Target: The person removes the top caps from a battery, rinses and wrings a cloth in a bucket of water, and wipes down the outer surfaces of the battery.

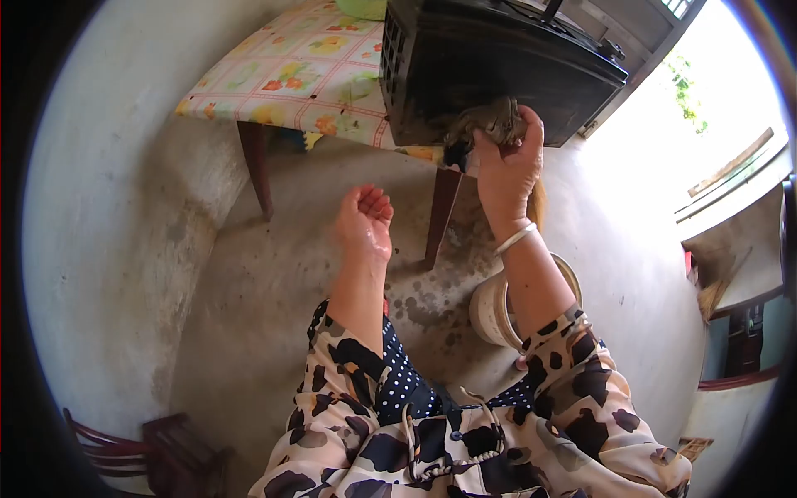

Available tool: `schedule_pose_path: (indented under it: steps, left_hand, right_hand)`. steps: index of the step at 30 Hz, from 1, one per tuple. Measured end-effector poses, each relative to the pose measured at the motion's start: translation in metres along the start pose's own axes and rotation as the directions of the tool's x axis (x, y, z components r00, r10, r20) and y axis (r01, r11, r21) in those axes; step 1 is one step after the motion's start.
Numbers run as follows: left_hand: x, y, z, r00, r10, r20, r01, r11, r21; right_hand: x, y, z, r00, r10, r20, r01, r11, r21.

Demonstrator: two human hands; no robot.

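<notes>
My right hand (508, 170) grips a crumpled, dark, wet-looking cloth (496, 123) between thumb and fingers. The cloth lies against the lower edge of a large black box-shaped appliance (498, 70), which has a slatted grille on its left side. That appliance rests at the front of a table with a flowered tablecloth (307, 70). My left hand (367, 222) hangs in the air below the table edge, palm up and wet. Its fingers are loosely curled, with nothing visible in them.
A whitish bucket (496, 314) stands on the floor below my right forearm, beside wet spots. Brown table legs (443, 217) stand in front of me. A dark red wooden chair (178, 452) is at lower left. On the right is a bright doorway (706, 91).
</notes>
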State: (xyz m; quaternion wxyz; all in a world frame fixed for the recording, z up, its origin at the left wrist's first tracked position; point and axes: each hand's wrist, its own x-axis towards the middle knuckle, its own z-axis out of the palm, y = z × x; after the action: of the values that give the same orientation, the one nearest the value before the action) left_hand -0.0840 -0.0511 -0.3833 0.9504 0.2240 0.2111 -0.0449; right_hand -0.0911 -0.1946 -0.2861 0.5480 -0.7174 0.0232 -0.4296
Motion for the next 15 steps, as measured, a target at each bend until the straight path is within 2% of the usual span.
schedule_pose_path:
  steps: [2, 3, 5, 7, 8, 9, 10, 11, 12, 13, 15]
  left_hand:
    - [-0.003, -0.002, 0.005, 1.0, -0.005, 0.01, 0.005, 1.0, -0.007]
    - [-0.001, -0.004, 0.006, 1.0, -0.01, 0.013, 0.01, 1.0, -0.007]
    - [0.005, -0.01, 0.003, 0.999, 0.019, 0.027, -0.018, 1.0, -0.007]
    - [0.009, -0.015, 0.0, 0.999, 0.05, 0.013, -0.05, 0.999, -0.009]
    - [0.011, -0.018, 0.001, 0.996, 0.091, -0.004, -0.091, 0.996, -0.024]
    - [0.015, -0.021, -0.002, 0.996, 0.083, 0.013, -0.083, 0.997, -0.011]
    - [0.02, -0.022, -0.008, 0.998, 0.057, -0.033, -0.058, 0.998, -0.023]
    - [0.025, -0.022, -0.015, 0.996, 0.036, -0.083, -0.039, 0.998, -0.041]
    - [0.028, -0.025, -0.028, 0.992, -0.018, -0.127, 0.02, 1.0, 0.019]
    - [0.023, -0.032, -0.034, 0.991, -0.009, -0.135, 0.012, 1.0, 0.022]
    - [0.014, -0.054, -0.04, 0.994, -0.037, -0.099, 0.039, 0.999, 0.017]
  right_hand:
    - [-0.001, 0.002, 0.007, 0.988, -0.148, -0.055, 0.135, 0.972, -0.192]
    - [-0.005, 0.003, 0.016, 0.977, -0.211, -0.039, 0.201, 0.963, -0.179]
    - [-0.013, -0.004, 0.033, 0.98, -0.196, -0.045, 0.187, 0.969, -0.159]
    - [-0.025, -0.009, 0.043, 0.932, -0.353, 0.081, 0.361, 0.886, -0.29]
    - [-0.035, -0.007, 0.051, 0.924, -0.335, 0.187, 0.37, 0.906, -0.207]
    - [-0.043, -0.002, 0.053, 0.901, -0.324, 0.29, 0.37, 0.921, -0.12]
    - [-0.047, -0.002, 0.047, 0.905, -0.329, 0.271, 0.371, 0.92, -0.122]
    - [-0.051, -0.001, 0.044, 0.934, -0.213, 0.287, 0.244, 0.967, -0.075]
    - [-0.056, -0.001, 0.04, 0.943, -0.092, 0.32, 0.107, 0.994, -0.029]
    - [-0.057, 0.0, 0.025, 0.923, -0.112, 0.368, 0.125, 0.992, -0.013]
    - [-0.066, 0.012, -0.017, 0.886, -0.053, 0.461, 0.035, 0.998, 0.048]
